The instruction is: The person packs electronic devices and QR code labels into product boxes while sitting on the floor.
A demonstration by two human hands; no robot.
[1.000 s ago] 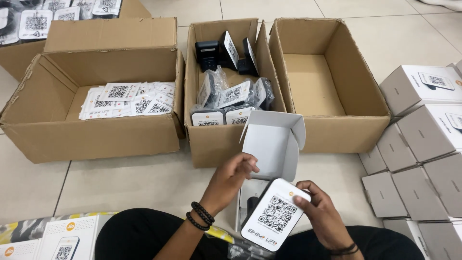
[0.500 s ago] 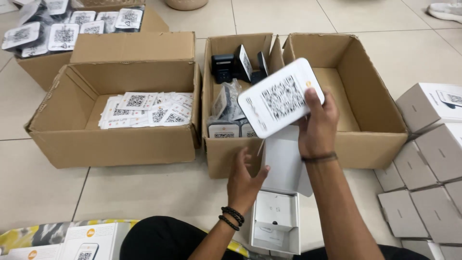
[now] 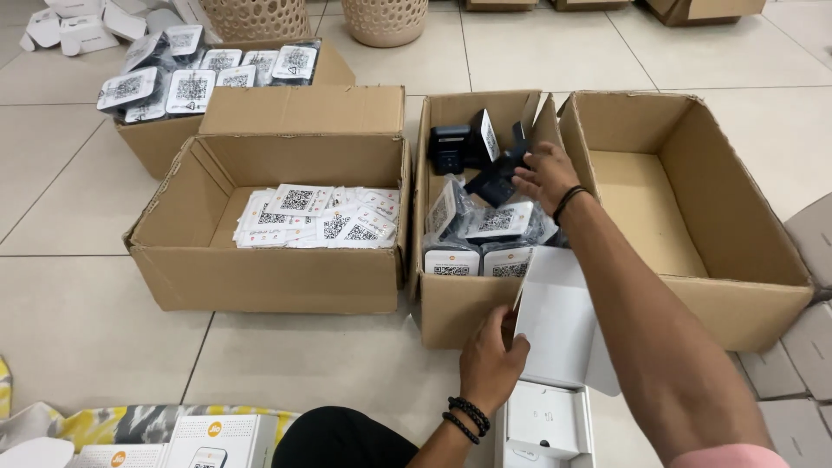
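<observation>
Care matters most here. The right hand (image 3: 544, 176) reaches far into the middle cardboard box (image 3: 451, 303), and its fingers are spread open over a black stand (image 3: 496, 179). I think a slow reach works best, so the fingers do not knock the bagged devices (image 3: 485, 227) that lie just below the hand. It looks as if the fingers touch the black stand, but I cannot tell if they grip it.

The left hand (image 3: 490, 360) is down low, near the front of the same box. It pinches the edge of the white lid (image 3: 559, 325) of a small white box (image 3: 546, 425) and holds that lid up. Keeping the lid up keeps the small box open. This small box sits on the floor, close to the person, right below the left hand and well apart from the right hand.
</observation>
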